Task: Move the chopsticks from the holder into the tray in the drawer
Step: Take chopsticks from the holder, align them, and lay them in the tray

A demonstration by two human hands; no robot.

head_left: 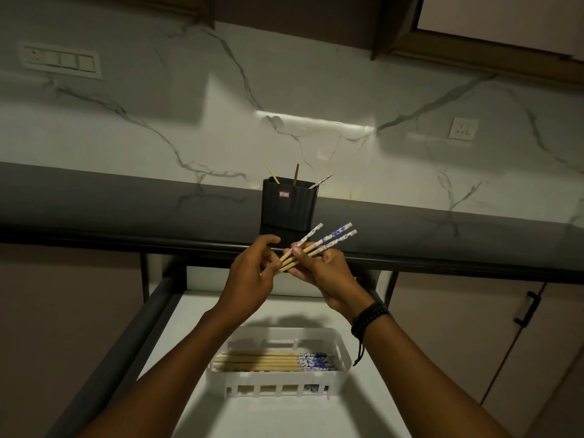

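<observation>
Here the right hand [328, 279] grips three chopsticks [328, 240] and the left hand [252, 276] pinches their bare ends above the drawer [164, 311], probably to even them for the tray [278, 388]; three more stand in the holder [289, 207] near the counter [126, 210] edge.

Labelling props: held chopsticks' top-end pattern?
Blue-and-white print on held chopsticks, plain tan below; head view.

You have 1 left hand [252, 279] and 1 right hand [328, 279]; 3 held chopsticks [328, 240]; 1 black holder [288, 205] with 3 sticks [295, 174]; 1 white tray [278, 385]; 1 bundle of chopsticks [268, 361] in it, too overlapped to count; 1 drawer [158, 311]; 1 beaded wristband [368, 317]; 1 switch plate [60, 60]; 1 socket [463, 129]; 1 cabinet handle [526, 309].
</observation>
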